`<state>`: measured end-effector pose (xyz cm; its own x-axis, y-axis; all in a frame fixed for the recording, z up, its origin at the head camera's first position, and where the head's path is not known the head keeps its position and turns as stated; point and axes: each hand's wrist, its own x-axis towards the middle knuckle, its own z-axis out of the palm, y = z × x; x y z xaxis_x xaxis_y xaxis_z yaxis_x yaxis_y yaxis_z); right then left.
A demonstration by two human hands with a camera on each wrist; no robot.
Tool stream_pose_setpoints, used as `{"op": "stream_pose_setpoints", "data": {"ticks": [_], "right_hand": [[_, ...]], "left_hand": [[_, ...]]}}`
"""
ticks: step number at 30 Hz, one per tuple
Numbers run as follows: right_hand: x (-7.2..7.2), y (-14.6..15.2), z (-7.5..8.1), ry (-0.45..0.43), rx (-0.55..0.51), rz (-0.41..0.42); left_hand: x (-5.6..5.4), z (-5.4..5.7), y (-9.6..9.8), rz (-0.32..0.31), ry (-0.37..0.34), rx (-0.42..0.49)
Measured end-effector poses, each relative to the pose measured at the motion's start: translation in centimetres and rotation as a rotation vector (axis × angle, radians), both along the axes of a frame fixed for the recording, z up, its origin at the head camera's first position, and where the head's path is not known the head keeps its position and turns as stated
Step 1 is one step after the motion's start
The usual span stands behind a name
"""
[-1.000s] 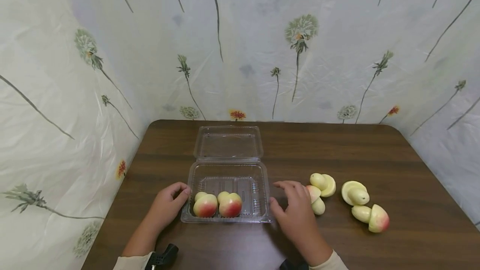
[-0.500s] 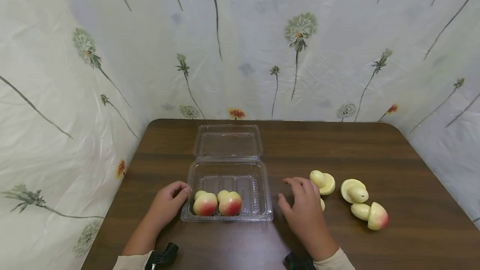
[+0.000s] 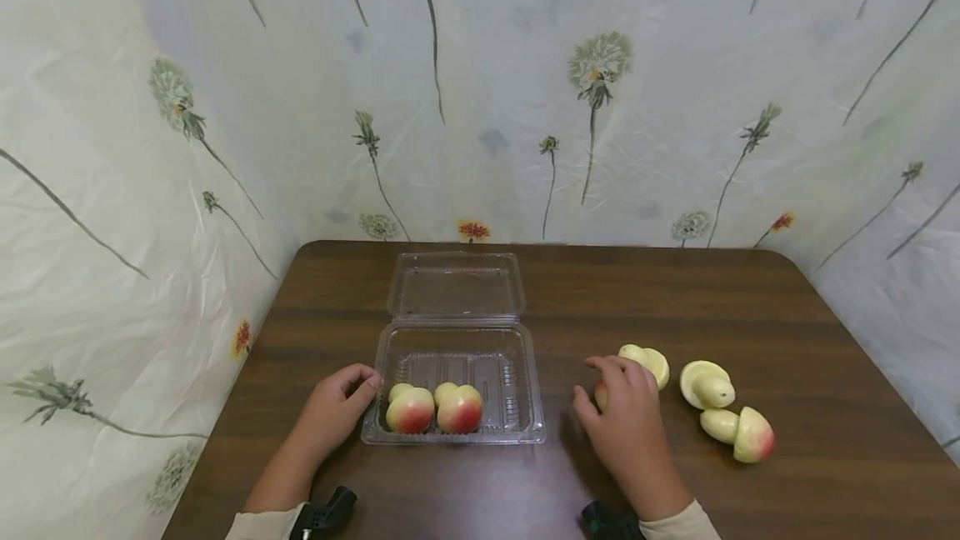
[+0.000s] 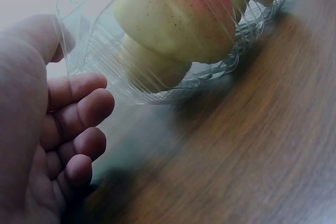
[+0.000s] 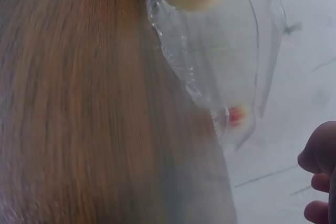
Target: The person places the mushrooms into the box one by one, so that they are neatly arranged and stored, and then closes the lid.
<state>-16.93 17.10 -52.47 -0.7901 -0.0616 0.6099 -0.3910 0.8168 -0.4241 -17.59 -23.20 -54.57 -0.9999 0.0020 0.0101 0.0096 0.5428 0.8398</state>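
A clear plastic clamshell box (image 3: 529, 373) lies open with its lid (image 3: 456, 286) folded back. Two pale mushrooms (image 3: 460, 412) with red-blushed caps sit in its near left part. At the box's left wall, my left hand (image 3: 333, 411) pinches the rim, the thumb inside and the index finger outside in the left wrist view. To the right of the box, my right hand (image 3: 628, 436) curls its thumb and fingers round another mushroom (image 3: 602, 393), mostly hidden by the hand. Only fingertips (image 5: 317, 153) show in the right wrist view, without that mushroom.
Just beyond the right hand lies a pale mushroom (image 3: 654, 367). Farther right, two more mushrooms (image 3: 753, 435) touch or nearly touch on the dark wooden table (image 3: 637, 290). A flower-patterned sheet (image 3: 487, 90) hangs behind and at both sides.
My right hand has moved right, away from the box, over the nearest mushroom; its red cap now shows between thumb and fingers, farther left than before. The left hand has stayed at the box.
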Motion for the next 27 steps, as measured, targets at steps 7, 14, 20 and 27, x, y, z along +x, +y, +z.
{"op": "stream_pose_setpoints", "data": {"ticks": [7,14,20,27], "right_hand": [[-0.1,0.3,-0.1,-0.083,-0.030,-0.038],[0.2,0.9,-0.1,-0.166,-0.067,-0.074],[0.1,1.3,-0.4,-0.181,-0.054,-0.069],[-0.1,1.9,-0.7,-0.212,-0.037,-0.055]], "left_hand": [[0.1,-0.2,0.0,0.010,-0.016,0.002],[-0.2,-0.3,-0.1,-0.007,-0.004,0.003],[-0.2,-0.2,-0.1,-0.007,0.004,-0.003],[-0.2,-0.3,-0.1,-0.003,-0.007,0.010]]}}
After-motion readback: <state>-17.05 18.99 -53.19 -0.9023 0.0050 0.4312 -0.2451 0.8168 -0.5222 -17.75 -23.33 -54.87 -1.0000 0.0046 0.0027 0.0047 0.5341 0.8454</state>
